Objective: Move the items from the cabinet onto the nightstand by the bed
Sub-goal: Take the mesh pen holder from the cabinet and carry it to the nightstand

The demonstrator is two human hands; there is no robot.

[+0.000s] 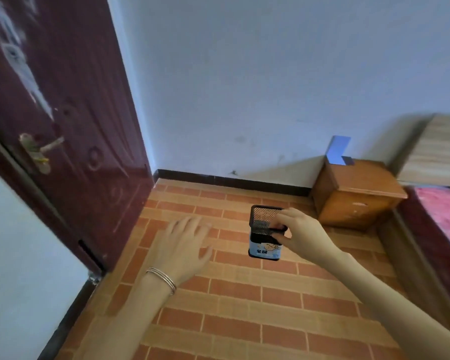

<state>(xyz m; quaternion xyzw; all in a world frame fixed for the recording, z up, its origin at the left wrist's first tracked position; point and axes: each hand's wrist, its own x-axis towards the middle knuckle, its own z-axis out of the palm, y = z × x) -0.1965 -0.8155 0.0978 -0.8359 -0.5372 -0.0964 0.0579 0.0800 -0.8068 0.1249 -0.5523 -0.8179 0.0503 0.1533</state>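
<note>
Step in hand: I am carrying 1 item, a black mesh pen holder [266, 231], across the room toward the nightstand [356, 194] beside the bed [442, 216]. I judge this the transport leg, with the set-down not yet begun.

Right grip: my right hand [300, 233] pinches the holder's top rim at its near right corner, thumb on the outside and fingers hooked over the mesh edge. It is grasping the holder and nothing else.

Left grip: my left hand [183, 246] is released, fingers spread and relaxed, holding nothing; thin bangles [163, 279] circle the wrist.

Where the holder is: held upright in the air over the brick-pattern floor [231, 307], near the nightstand but not over it. It looks empty, and a pale blue label wraps its lower half.

Nightstand: a small wooden cabinet against the wall, at the head of the bed. Its top is mostly bare wood. A blue flat object [337, 150] leans on the wall at the back left corner, with a small dark thing just beside it that I cannot identify.

Door: a dark red door [70, 126] stands on my left, well apart from my path.

Next move calls for: bringing the holder forward and right until it is above the bare front part of the top, lowering it level so the base lands flat, then letting go. A 1-corner pinch could let it swing, so I expect to lower slowly.
</note>
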